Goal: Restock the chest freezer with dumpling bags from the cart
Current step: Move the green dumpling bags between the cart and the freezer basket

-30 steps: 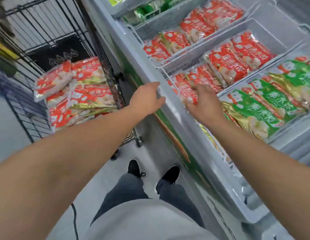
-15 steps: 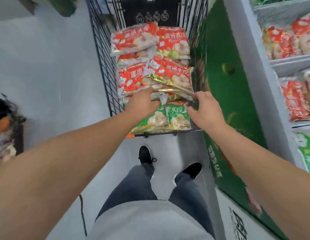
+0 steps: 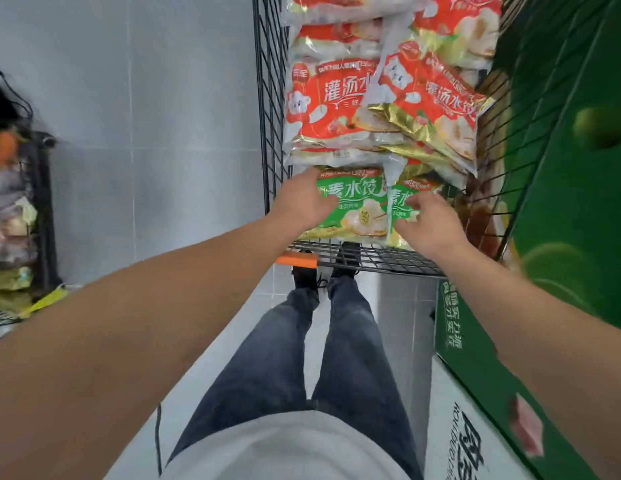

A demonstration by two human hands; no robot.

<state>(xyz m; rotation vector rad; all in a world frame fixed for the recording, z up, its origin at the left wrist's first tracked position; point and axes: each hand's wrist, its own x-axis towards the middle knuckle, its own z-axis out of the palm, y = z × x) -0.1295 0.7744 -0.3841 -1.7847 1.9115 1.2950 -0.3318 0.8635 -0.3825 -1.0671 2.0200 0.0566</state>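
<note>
I have both hands down in the cart (image 3: 272, 109). My left hand (image 3: 302, 204) lies on the left green bag (image 3: 354, 202), thumb over its face, fingers hidden under the red bags (image 3: 337, 102) stacked above, so I can't tell its grasp. My right hand (image 3: 428, 223) curls its fingers onto the right green bag (image 3: 401, 202). The freezer's green side (image 3: 562, 209) stands just right.

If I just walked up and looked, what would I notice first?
Probably the big pile of red dumpling bags stacked in the black wire cart, at the top of the picture. Just below them, the left hand and right hand reach onto two green dumpling bags at the cart's near end. On the right stands a bright green freezer wall.
</note>
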